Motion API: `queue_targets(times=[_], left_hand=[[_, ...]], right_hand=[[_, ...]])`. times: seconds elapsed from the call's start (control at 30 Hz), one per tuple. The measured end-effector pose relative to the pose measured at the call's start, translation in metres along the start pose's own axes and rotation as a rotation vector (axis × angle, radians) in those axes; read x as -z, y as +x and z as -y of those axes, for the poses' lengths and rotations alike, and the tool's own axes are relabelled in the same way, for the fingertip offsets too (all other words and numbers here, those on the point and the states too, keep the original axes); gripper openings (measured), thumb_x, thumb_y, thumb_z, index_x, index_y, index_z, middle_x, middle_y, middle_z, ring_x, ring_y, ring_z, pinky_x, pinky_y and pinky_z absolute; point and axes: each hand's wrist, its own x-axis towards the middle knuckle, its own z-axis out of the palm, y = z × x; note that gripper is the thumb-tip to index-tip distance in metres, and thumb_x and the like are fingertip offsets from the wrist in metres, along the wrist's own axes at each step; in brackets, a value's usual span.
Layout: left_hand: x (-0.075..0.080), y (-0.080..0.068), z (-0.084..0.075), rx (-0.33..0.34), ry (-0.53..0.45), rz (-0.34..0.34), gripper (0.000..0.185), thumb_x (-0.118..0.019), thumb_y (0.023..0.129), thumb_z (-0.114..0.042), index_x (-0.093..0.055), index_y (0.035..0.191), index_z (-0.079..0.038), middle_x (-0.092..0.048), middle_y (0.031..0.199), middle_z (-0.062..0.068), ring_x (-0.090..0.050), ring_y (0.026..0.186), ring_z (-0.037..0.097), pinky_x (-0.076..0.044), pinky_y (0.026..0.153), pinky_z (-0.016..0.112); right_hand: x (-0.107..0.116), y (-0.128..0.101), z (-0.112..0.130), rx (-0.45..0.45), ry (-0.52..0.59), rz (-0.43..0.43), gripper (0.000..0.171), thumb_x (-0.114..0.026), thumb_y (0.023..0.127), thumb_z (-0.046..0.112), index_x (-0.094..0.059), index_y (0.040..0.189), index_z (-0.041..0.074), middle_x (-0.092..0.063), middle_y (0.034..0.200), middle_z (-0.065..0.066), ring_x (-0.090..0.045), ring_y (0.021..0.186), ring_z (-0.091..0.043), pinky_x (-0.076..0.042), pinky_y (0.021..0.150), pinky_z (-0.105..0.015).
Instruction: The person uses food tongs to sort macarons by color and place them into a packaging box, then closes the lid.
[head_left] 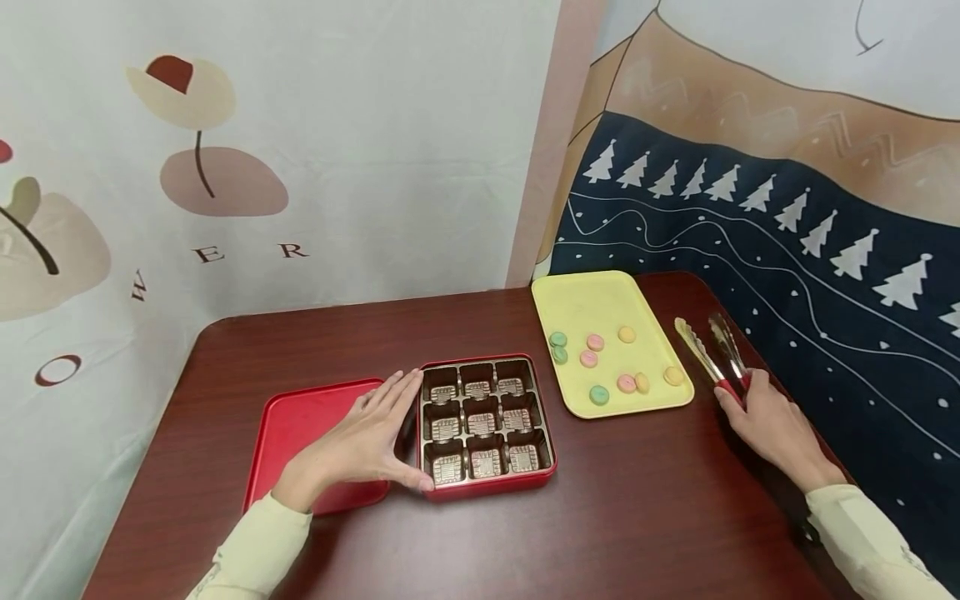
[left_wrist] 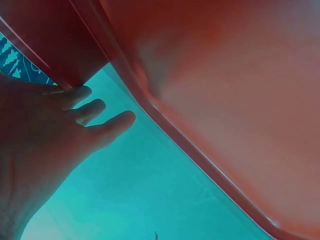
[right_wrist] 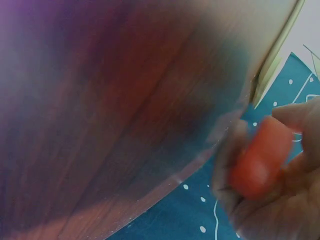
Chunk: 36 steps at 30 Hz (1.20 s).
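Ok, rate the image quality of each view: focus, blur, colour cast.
Head view: sharp and evenly lit, with soft glare on the table and wide-angle bending at the edges. Left wrist view: very close and soft, the red lid a smear, a teal cast behind the left hand. Right wrist view: heavily blurred, the wood streaked purple, the red tongs handle in the right hand out of focus.

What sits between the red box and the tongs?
The yellow tray holding small macarons lies between the red box and the tongs; the head view shows it.

The lid [head_left: 300,425] lies left of the box [head_left: 486,425], the tray [head_left: 592,300] right, tongs [head_left: 712,354] beyond.
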Motion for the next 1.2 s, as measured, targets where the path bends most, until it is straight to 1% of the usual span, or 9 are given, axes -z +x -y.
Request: queue_targets(times=[0.23, 0.3, 0.4, 0.53, 0.63, 0.7, 0.87, 1.03, 1.2], left_hand=[[0.000, 0.000, 0.000, 0.000, 0.005, 0.007, 0.157, -0.080, 0.067, -0.092, -0.011, 0.174, 0.000, -0.020, 0.178, 0.024, -0.018, 0.162, 0.048, -0.029, 0.117, 0.079], [0.001, 0.000, 0.000, 0.004, 0.002, 0.015, 0.156, -0.081, 0.068, -0.091, -0.010, 0.174, 0.000, -0.020, 0.178, 0.024, -0.018, 0.162, 0.048, -0.028, 0.117, 0.079], [0.003, -0.001, -0.001, 0.008, -0.006, 0.022, 0.157, -0.081, 0.068, -0.090, -0.010, 0.174, 0.000, -0.019, 0.178, 0.024, -0.017, 0.163, 0.048, -0.027, 0.117, 0.079], [0.004, -0.001, -0.002, 0.014, -0.011, 0.029, 0.157, -0.082, 0.067, -0.090, -0.009, 0.174, -0.001, -0.018, 0.178, 0.023, -0.016, 0.163, 0.048, -0.026, 0.118, 0.079], [0.004, 0.000, -0.002, 0.019, -0.006, 0.035, 0.157, -0.081, 0.067, -0.091, -0.009, 0.174, -0.001, -0.018, 0.179, 0.023, -0.016, 0.163, 0.048, -0.025, 0.119, 0.079], [0.004, 0.001, -0.002, 0.022, -0.002, 0.039, 0.156, -0.081, 0.068, -0.090, -0.009, 0.174, -0.001, -0.018, 0.179, 0.023, -0.016, 0.163, 0.048, -0.025, 0.119, 0.079], [0.002, 0.001, -0.002, 0.036, 0.007, 0.059, 0.156, -0.080, 0.069, -0.091, -0.007, 0.175, -0.002, -0.017, 0.179, 0.021, -0.014, 0.163, 0.047, -0.024, 0.120, 0.078], [0.001, 0.000, -0.003, 0.035, 0.010, 0.063, 0.157, -0.076, 0.068, -0.095, -0.007, 0.175, -0.003, -0.017, 0.180, 0.020, -0.014, 0.164, 0.047, -0.025, 0.120, 0.079], [0.000, 0.001, -0.002, 0.039, 0.009, 0.062, 0.157, -0.077, 0.069, -0.094, -0.006, 0.175, -0.004, -0.016, 0.180, 0.018, -0.013, 0.164, 0.046, -0.024, 0.120, 0.078]], right_hand=[[0.005, -0.008, 0.013, 0.163, 0.025, -0.085, 0.060, -0.071, 0.106, 0.037, -0.050, 0.144, -0.005, -0.068, 0.101, -0.028, -0.065, 0.076, -0.036, -0.052, 0.060, -0.051], [0.009, -0.009, 0.019, 0.203, 0.021, -0.075, 0.061, -0.074, 0.105, 0.038, -0.051, 0.145, -0.002, -0.069, 0.100, -0.025, -0.064, 0.077, -0.033, -0.051, 0.061, -0.047], [0.013, -0.011, 0.026, 0.260, 0.016, -0.043, 0.060, -0.078, 0.103, 0.038, -0.055, 0.143, 0.001, -0.068, 0.096, -0.017, -0.062, 0.076, -0.028, -0.047, 0.061, -0.041], [0.016, -0.014, 0.033, 0.335, 0.027, 0.005, 0.055, -0.083, 0.099, 0.038, -0.063, 0.140, 0.005, -0.068, 0.096, -0.005, -0.058, 0.076, -0.019, -0.045, 0.060, -0.035], [0.015, -0.015, 0.037, 0.384, 0.022, 0.033, 0.053, -0.086, 0.097, 0.039, -0.070, 0.138, 0.009, -0.073, 0.102, -0.002, -0.058, 0.078, -0.015, -0.047, 0.061, -0.032], [0.015, -0.017, 0.039, 0.405, 0.006, 0.054, 0.054, -0.086, 0.096, 0.040, -0.072, 0.138, 0.009, -0.075, 0.106, -0.003, -0.060, 0.080, -0.014, -0.050, 0.063, -0.033], [0.016, -0.020, 0.043, 0.432, -0.025, 0.088, 0.062, -0.084, 0.097, 0.045, -0.073, 0.141, 0.005, -0.078, 0.119, -0.011, -0.069, 0.092, -0.019, -0.060, 0.074, -0.044], [0.016, -0.021, 0.047, 0.464, -0.031, 0.112, 0.063, -0.083, 0.098, 0.047, -0.073, 0.142, 0.003, -0.077, 0.126, -0.013, -0.075, 0.104, -0.025, -0.063, 0.085, -0.054], [0.017, -0.022, 0.053, 0.489, -0.054, 0.116, 0.062, -0.083, 0.098, 0.046, -0.074, 0.141, 0.004, -0.078, 0.125, -0.013, -0.076, 0.104, -0.026, -0.063, 0.084, -0.054]])
